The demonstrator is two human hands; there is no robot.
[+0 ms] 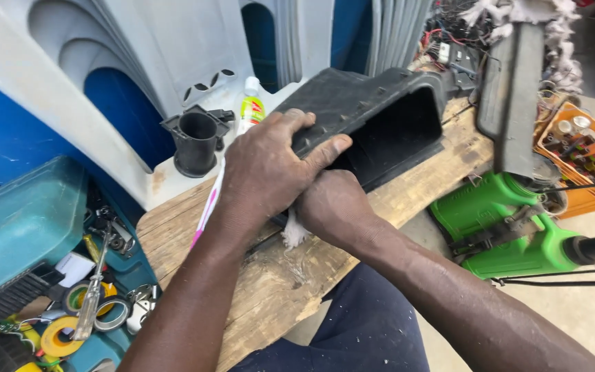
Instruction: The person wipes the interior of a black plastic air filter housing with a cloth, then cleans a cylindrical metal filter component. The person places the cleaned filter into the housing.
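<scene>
Repair workshop, worn wooden workbench [290,275], open toolbox [29,227], tape rolls [60,337]

Matt black plastic duct [380,110], rough wooden board [290,275]
</scene>
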